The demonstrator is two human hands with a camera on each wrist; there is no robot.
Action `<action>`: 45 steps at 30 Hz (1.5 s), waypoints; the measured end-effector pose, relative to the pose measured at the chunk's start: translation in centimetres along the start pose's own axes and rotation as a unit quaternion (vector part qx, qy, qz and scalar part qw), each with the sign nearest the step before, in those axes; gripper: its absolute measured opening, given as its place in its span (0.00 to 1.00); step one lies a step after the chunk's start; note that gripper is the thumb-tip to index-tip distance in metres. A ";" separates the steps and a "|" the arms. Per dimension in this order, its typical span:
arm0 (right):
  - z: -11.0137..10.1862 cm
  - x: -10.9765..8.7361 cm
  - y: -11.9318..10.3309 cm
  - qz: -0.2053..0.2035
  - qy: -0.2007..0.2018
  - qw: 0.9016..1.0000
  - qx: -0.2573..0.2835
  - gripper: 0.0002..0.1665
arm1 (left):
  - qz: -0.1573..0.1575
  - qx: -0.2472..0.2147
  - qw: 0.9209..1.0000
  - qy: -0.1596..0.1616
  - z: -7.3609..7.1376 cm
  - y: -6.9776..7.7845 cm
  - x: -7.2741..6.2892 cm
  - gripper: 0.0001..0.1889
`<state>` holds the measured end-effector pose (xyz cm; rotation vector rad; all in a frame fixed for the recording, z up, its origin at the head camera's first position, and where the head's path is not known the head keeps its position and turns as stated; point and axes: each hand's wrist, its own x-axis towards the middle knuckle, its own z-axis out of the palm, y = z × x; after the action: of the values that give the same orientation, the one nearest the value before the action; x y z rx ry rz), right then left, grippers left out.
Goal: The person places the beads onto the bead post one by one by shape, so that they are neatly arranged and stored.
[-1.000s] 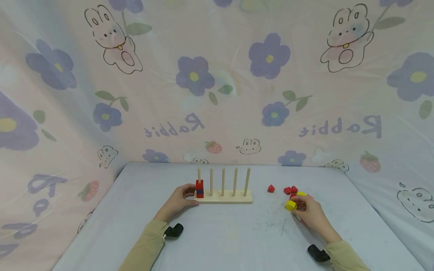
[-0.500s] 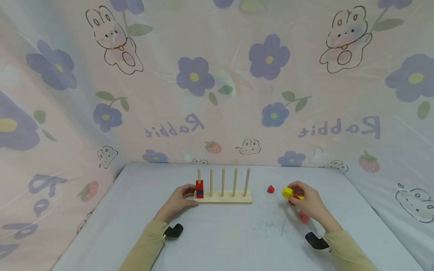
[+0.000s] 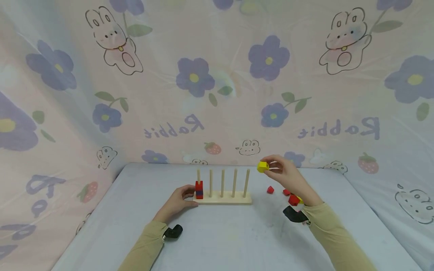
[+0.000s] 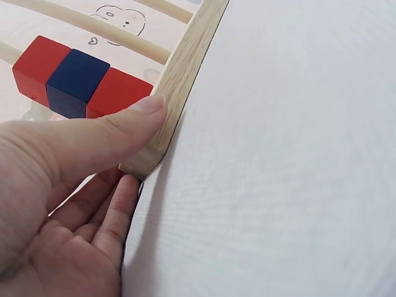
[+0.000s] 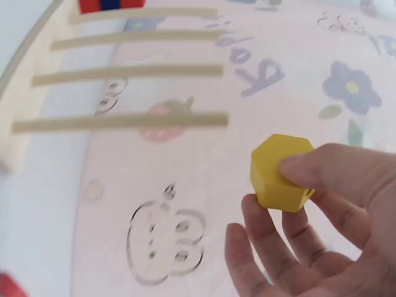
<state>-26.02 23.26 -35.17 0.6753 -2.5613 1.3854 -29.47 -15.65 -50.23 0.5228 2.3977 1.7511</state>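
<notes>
A wooden peg board with several upright pegs stands on the table. Its leftmost peg carries a stack of red, blue and red square blocks. My left hand holds the board's left end, the thumb on its front edge and fingers bent around the corner. To the right, raised above the table, my right hand pinches a yellow hexagonal block between thumb and fingers. In the head view the yellow block is just right of the rightmost peg, near peg-top height. The other pegs are bare.
Loose blocks lie on the table right of the board: a single red block and, partly behind my right wrist, a cluster with a red block and a yellow block. A patterned cloth hangs behind the white table.
My right hand has lifted the yellow block from the cluster and carried it up and left toward the pegs. My left hand has stayed on the board.
</notes>
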 end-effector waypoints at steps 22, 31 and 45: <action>9.4 6.6 -3.8 -0.138 -0.019 0.990 0.016 0.18 | -0.014 0.008 1.000 0.006 0.0 1.8 -0.8 0.31; 12.2 7.1 -4.0 -0.158 -0.001 0.987 -0.007 0.17 | -0.017 0.007 1.000 0.001 0.0 1.5 -0.7 0.31; 14.5 6.8 -3.5 -0.107 0.015 0.994 0.001 0.21 | -0.020 0.016 1.000 0.001 -0.2 -0.3 0.3 0.33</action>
<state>-29.34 7.47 -38.35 0.8933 -2.3819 1.3183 -29.81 -15.81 -50.42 0.4727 2.4227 1.7010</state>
